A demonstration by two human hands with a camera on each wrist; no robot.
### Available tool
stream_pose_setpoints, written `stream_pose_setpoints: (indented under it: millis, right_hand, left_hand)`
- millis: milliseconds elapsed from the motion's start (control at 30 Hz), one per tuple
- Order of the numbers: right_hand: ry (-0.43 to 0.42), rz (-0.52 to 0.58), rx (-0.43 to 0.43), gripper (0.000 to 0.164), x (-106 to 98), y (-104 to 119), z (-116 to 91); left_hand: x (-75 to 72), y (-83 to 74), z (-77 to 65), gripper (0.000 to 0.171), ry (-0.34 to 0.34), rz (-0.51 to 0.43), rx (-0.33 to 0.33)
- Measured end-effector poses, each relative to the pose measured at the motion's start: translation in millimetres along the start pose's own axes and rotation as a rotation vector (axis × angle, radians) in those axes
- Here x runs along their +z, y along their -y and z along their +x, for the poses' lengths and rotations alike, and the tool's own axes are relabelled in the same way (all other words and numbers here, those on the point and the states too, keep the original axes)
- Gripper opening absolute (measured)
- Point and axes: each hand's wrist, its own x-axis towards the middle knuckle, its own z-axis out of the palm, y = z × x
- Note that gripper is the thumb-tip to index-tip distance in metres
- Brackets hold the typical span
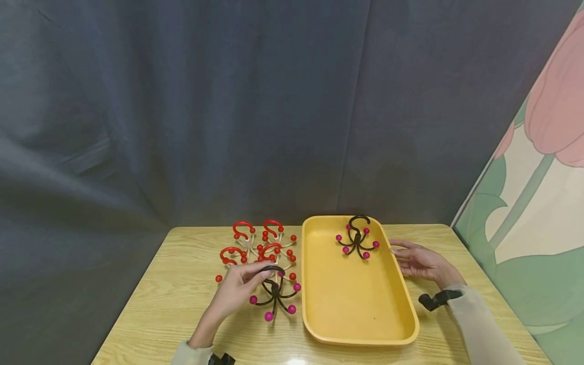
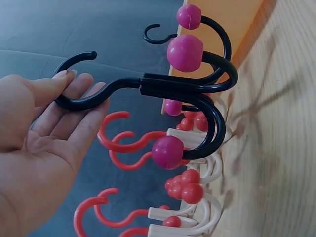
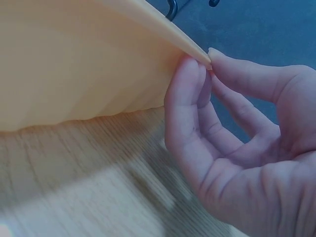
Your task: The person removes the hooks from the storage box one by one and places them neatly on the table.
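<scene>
My left hand [image 1: 234,290] pinches the curved top of a black rotating hook hanger [image 1: 275,291] between thumb and fingers. In the left wrist view, the hanger [image 2: 163,85] shows several curled arms tipped with magenta balls. It is over the table, beside the left side of a yellow tray [image 1: 347,299]. A similar black hanger [image 1: 357,239] stands in the far part of the tray, hook up. My right hand [image 1: 421,263] holds the tray's right rim; the right wrist view shows thumb and fingers [image 3: 185,94] pinching that edge [image 3: 195,52].
Several white hangers with red hooks and red ball tips [image 1: 248,244] stand close together left of the tray, partly behind my left hand. The wooden table [image 1: 155,304] ends at a dark curtain [image 1: 255,126]. A flower-patterned wall [image 1: 538,243] borders the right side.
</scene>
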Motion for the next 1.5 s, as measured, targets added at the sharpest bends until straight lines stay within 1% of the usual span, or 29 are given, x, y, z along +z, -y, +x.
stream_pose_setpoints:
  millis: [233,400,633,833,967,1033,1133,1300,1500]
  right_hand:
    - [0.015,0.001,-0.003,0.033,-1,-1,0]
    - [0.015,0.009,-0.005,0.034,-2,-2,1]
    - [0.007,0.022,-0.005,0.034,-3,-3,2]
    - [0.016,0.018,-0.006,0.036,-3,-3,1]
    - [0.032,0.010,-0.011,0.037,-4,-3,2]
    - [0.036,0.013,-0.011,0.038,-4,-3,2]
    - [0.040,0.022,-0.011,0.037,-5,-4,2]
    - [0.040,0.021,-0.015,0.037,-5,-4,2]
    - [0.029,0.012,-0.013,0.036,-4,-3,2]
  left_hand:
    - [3.2,6.5,-1.1,0.030,0.020,-0.008,-0.014]
    - [1.7,11.5,-1.2,0.028,0.035,-0.002,-0.033]
    - [-2.6,21.4,-2.5,0.032,0.072,-0.006,0.003]
    - [-5.6,27.6,-3.0,0.029,0.083,0.023,-0.010]
    - [-6.7,31.0,-2.1,0.029,0.100,0.015,-0.005]
    - [-6.9,31.8,-1.6,0.030,0.114,0.013,0.006]
    - [-7.1,32.1,-1.6,0.031,0.120,0.018,0.003]
    - [-7.0,31.8,-2.6,0.031,0.114,0.020,-0.024]
    - [-6.2,30.9,-2.4,0.032,0.121,0.002,0.001]
